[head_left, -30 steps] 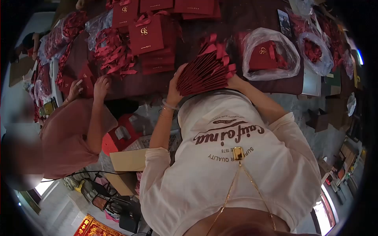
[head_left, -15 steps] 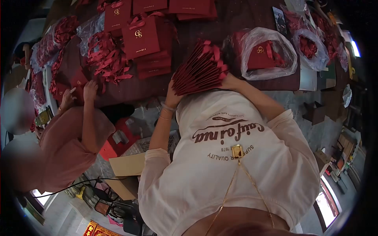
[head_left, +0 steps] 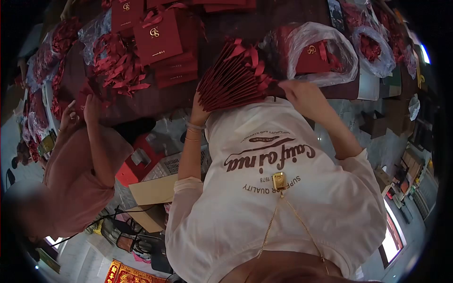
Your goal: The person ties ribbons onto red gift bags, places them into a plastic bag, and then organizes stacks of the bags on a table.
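A fanned stack of dark red paper gift bags rests against my front at the table edge, its folded edges spread out. My left hand is closed around the left side of the stack, its fingers partly hidden behind it. Shiny red ribbons stick out along the stack's upper right side. To the right of the stack, my right hand is pinched shut at the end of a red ribbon, which runs toward the bags.
More red gift bags with gold letters are piled on the dark tablecloth, beside loose ribbons. A clear plastic bag holds red bags at right. A phone lies behind it. At left, a co-worker handles red items.
My right hand has left the stack's right side and moved right, with a ribbon at its fingertips. My left hand keeps the stack. The whole view has shifted slightly.
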The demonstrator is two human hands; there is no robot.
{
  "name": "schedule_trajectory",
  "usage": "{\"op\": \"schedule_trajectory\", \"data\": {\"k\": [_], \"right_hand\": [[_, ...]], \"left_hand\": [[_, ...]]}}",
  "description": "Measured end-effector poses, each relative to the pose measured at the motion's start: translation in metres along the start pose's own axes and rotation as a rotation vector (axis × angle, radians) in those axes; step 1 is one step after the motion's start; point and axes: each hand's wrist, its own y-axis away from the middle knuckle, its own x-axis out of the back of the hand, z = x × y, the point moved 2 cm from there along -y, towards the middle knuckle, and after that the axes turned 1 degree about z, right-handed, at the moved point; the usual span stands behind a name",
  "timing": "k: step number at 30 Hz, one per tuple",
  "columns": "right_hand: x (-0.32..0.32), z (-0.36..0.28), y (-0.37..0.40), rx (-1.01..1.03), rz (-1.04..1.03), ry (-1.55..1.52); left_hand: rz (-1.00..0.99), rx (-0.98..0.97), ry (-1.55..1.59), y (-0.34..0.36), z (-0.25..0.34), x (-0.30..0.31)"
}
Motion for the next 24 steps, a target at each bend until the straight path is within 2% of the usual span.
{"op": "schedule_trajectory", "data": {"k": [1,2,3,4,6,8,10,12,13,14,16,20,22,23,24], "right_hand": [[0.002,-0.005,-0.006,-0.008,-0.004,-0.004],[0.004,-0.013,-0.02,0.008,0.131,-0.271],[0.005,-0.016,-0.034,0.026,0.27,-0.534],[-0.002,-0.014,-0.046,0.021,0.271,-0.533],[-0.027,-0.006,-0.064,-0.084,0.171,-0.528],[-0.04,-0.005,-0.063,-0.083,0.135,-0.483],[-0.045,-0.002,-0.06,-0.081,0.094,-0.44],[-0.046,0.002,-0.061,-0.082,0.061,-0.561],[-0.05,0.006,-0.062,0.027,0.118,-0.551],[-0.051,0.01,-0.061,0.018,0.105,-0.561],[-0.048,0.011,-0.064,0.075,-0.073,-0.316],[-0.054,0.012,-0.063,0.085,-0.066,-0.422],[-0.055,0.012,-0.069,-0.046,-0.161,-0.558],[-0.054,0.015,-0.076,-0.041,-0.156,-0.556],[-0.055,0.017,-0.081,-0.148,-0.266,-0.647]], "left_hand": [[-0.003,-0.003,-0.045,0.002,-0.002,0.001],[-0.011,0.0,-0.043,0.004,-0.005,0.004],[-0.045,-0.094,-0.249,0.004,-0.007,0.005],[-0.076,-0.188,-0.454,0.004,-0.005,0.005],[-0.044,-0.175,-0.403,0.002,-0.002,0.006],[-0.016,-0.144,-0.345,0.004,-0.004,0.004],[-0.018,-0.224,-0.293,0.001,-0.011,0.001],[-0.016,-0.22,-0.331,-0.001,-0.012,0.001],[-0.011,-0.234,-0.375,0.0,-0.012,0.002],[-0.018,-0.216,-0.373,0.003,-0.014,0.0],[0.039,-0.203,-0.293,0.004,-0.017,0.0],[-0.03,-0.218,-0.317,0.002,-0.016,0.003],[-0.084,-0.165,-0.283,0.004,-0.02,0.004],[-0.081,-0.171,-0.286,0.003,-0.021,0.002],[-0.002,-0.148,-0.147,0.006,-0.016,0.0]]}}
